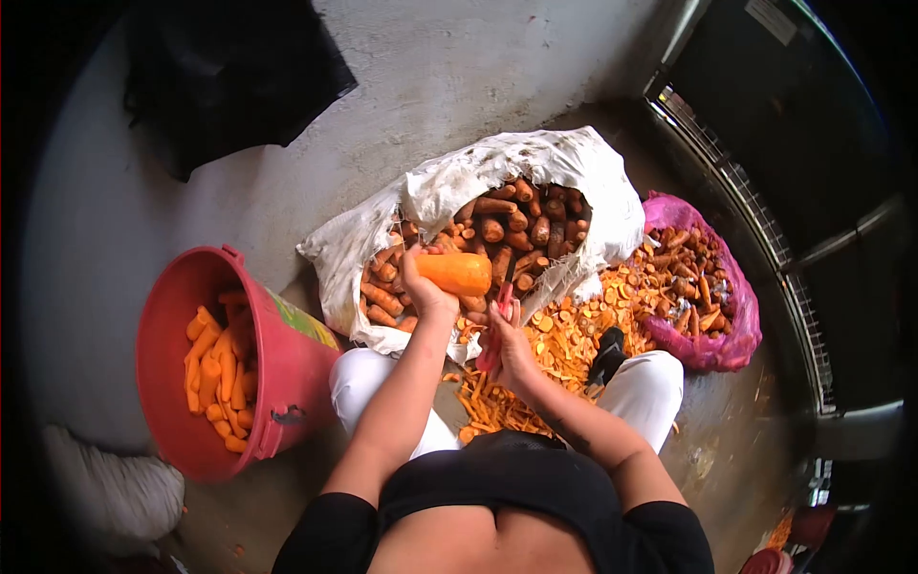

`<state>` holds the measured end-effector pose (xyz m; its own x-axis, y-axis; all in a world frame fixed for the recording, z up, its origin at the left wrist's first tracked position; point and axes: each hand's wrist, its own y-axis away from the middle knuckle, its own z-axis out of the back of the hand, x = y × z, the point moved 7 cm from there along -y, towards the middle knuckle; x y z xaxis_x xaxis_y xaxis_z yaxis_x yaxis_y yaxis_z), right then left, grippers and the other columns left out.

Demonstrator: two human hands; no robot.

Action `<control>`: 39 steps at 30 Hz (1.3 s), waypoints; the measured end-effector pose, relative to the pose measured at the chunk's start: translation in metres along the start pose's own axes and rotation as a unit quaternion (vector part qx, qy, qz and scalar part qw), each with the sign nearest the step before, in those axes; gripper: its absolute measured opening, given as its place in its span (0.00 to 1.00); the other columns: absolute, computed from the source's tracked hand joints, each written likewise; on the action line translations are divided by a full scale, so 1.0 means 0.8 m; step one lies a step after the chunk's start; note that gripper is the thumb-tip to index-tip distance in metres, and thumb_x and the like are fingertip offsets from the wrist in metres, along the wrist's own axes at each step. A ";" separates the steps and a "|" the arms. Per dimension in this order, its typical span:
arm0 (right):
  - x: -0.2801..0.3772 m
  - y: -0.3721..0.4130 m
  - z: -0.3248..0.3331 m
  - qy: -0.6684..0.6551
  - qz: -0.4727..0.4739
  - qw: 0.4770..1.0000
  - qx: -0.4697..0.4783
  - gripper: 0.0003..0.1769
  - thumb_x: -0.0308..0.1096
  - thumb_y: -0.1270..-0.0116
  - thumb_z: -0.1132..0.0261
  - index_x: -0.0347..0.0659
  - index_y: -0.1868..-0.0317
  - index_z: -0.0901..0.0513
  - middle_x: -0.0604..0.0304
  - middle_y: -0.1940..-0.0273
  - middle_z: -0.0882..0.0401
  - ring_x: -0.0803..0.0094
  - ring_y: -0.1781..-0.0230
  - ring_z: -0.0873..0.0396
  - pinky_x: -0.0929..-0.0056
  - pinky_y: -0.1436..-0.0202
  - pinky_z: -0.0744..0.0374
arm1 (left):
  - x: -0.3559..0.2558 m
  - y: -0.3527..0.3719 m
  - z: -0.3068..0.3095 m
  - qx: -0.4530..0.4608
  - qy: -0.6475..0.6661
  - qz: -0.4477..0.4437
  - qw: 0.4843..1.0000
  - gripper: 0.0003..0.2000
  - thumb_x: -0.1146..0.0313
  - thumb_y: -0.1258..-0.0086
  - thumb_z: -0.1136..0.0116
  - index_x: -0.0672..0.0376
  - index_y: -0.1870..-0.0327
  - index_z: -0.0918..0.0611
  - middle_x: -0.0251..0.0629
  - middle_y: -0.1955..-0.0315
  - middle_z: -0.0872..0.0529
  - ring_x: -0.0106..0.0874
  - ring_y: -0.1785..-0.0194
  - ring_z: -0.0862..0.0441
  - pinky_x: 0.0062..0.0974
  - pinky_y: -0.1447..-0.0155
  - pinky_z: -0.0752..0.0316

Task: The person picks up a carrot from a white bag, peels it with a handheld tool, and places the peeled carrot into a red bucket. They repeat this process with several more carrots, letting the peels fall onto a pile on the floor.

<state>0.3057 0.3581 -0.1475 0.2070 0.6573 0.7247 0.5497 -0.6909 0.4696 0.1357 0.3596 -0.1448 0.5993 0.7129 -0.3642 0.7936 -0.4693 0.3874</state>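
My left hand (428, 290) is closed around the end of a thick, bright orange peeled carrot (459, 275), which points to the right. Just right of its tip, my right hand (512, 349) grips a red-handled cutting tool (491, 352) with a narrow dark end pointing up; whether it is a knife or a peeler I cannot tell. Both hands are above the near edge of a torn white sack (612, 206) full of unpeeled carrots (540, 232). Below the right hand, carrot peelings and round cut ends (574, 330) cover the floor between my knees.
On the left stands a red bucket (296, 368) holding peeled carrots (218, 368). A pink bag (741, 335) with carrot scraps is at the right, before a dark cabinet (794, 105). Black cloth (229, 77) hangs on the wall; a pale sack (115, 488) lies lower left.
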 end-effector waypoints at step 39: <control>0.079 0.023 0.055 0.503 0.242 0.829 0.022 0.22 0.50 0.32 0.39 0.47 0.45 0.19 0.49 0.67 0.17 0.59 0.65 0.19 0.65 0.55 0.21 | 0.000 0.070 -0.031 0.328 -0.805 -0.217 0.444 0.27 0.54 0.51 0.26 0.60 0.55 0.24 0.49 0.62 0.15 0.48 0.57 0.17 0.42 0.54 0.22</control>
<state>0.3650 0.3999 -0.1155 -0.3565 -0.2933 0.8871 0.6328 -0.7743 -0.0018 0.1771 0.3461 -0.1022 -0.7459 -0.2384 -0.6219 0.4144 -0.8971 -0.1532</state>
